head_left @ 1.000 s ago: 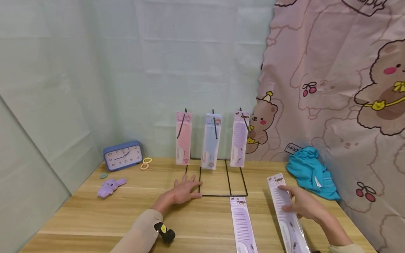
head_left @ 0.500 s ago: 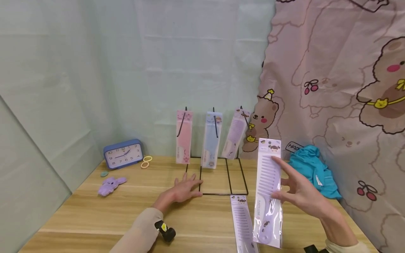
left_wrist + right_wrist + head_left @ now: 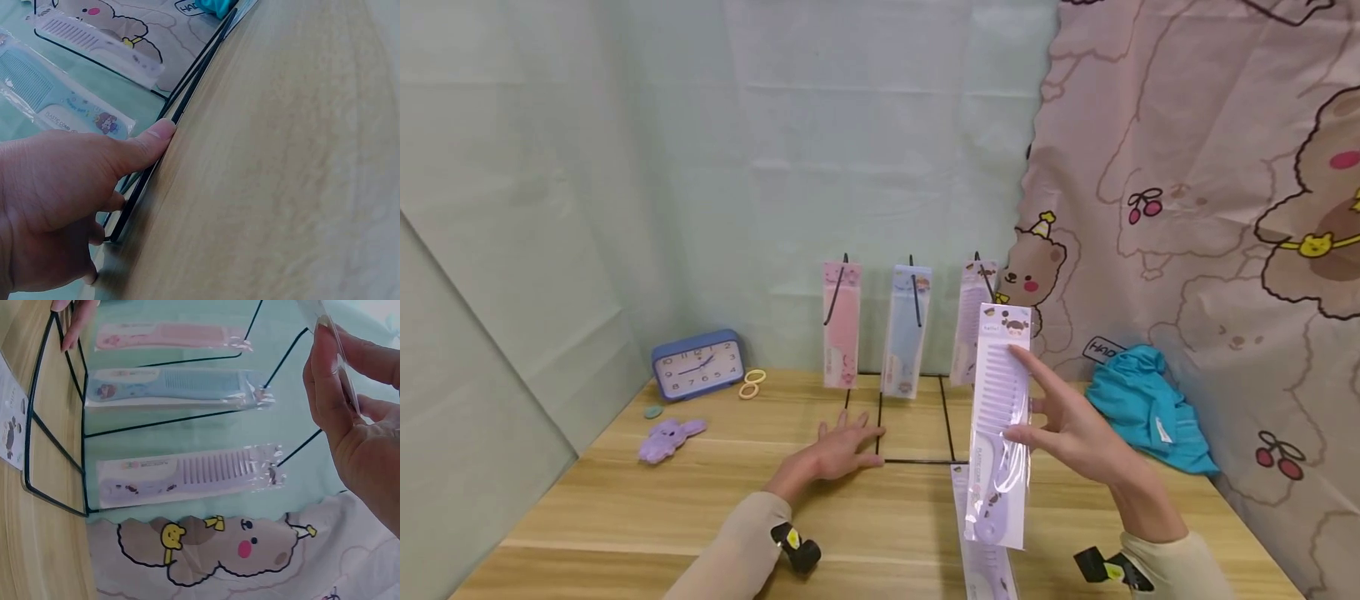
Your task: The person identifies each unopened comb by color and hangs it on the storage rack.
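Note:
My right hand [image 3: 1075, 429] pinches a purple comb [image 3: 1000, 417] in a clear packet, held upright above the table. Behind it, another packaged purple comb [image 3: 967, 333] hangs from the right hook of a black wire rack [image 3: 917, 461] and is partly hidden. A blue comb [image 3: 907, 333] hangs on the middle hook and a pink comb [image 3: 841, 333] on the left one. My left hand [image 3: 838, 450] rests on the rack's base with its fingers spread; its thumb [image 3: 153, 140] touches the base wire. Below the held packet lies one more purple comb [image 3: 988, 575], partly covered.
To the left on the wooden table [image 3: 865, 542] are a blue clock [image 3: 700, 367], two hair ties [image 3: 751, 383], a teal disc [image 3: 653, 412] and a purple animal-shaped toy [image 3: 668, 439]. A teal cloth [image 3: 1150, 408] lies at the back right, beside the bear-print curtain [image 3: 1195, 275].
My right hand has lifted the purple comb from the table's right side and moved it left, in front of the rack's right hook. The hanging purple comb has swung. My left hand stays put.

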`<state>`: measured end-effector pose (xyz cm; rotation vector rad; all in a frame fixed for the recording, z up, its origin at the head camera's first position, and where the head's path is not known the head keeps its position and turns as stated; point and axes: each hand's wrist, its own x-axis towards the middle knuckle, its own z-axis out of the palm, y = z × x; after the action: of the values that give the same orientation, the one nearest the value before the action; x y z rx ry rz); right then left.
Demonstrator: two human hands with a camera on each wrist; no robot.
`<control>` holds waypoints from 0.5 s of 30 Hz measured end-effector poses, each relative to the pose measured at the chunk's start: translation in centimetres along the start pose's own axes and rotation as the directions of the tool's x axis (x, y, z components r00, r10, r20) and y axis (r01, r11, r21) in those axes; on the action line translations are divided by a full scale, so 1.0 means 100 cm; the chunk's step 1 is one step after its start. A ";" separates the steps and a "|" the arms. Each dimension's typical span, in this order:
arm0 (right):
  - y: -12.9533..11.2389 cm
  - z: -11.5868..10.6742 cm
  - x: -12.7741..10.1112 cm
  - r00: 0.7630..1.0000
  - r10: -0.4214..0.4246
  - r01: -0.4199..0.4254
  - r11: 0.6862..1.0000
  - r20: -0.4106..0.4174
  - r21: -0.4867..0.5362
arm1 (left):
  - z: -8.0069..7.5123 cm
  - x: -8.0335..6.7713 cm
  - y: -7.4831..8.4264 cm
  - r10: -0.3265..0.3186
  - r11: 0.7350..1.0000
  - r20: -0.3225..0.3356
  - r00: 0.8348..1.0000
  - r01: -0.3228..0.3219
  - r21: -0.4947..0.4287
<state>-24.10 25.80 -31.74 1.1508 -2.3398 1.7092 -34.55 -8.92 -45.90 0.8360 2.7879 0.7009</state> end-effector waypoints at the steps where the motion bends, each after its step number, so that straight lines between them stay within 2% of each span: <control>1: 0.002 0.000 0.002 1.000 -0.006 0.006 1.000 0.002 -0.006 | 0.000 0.000 0.000 -0.001 1.000 0.001 1.000 0.001 0.000; 6: 0.010 0.002 0.009 1.000 -0.009 0.009 1.000 0.006 -0.009 | 0.000 0.000 0.000 -0.004 1.000 0.002 1.000 0.004 -0.001; 11: 0.013 0.002 0.012 0.999 0.015 -0.015 1.000 -0.028 0.016 | 0.001 0.001 -0.001 -0.001 1.000 0.001 1.000 0.001 -0.005; 15: 0.017 -0.001 0.018 0.994 0.069 -0.073 0.996 -0.081 -0.046 | 0.001 0.002 -0.003 0.000 1.000 0.000 1.000 0.000 -0.003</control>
<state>-26.41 25.08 -32.34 0.9853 -2.3883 1.6759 -34.82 -8.97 -46.15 0.8350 2.7860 0.7051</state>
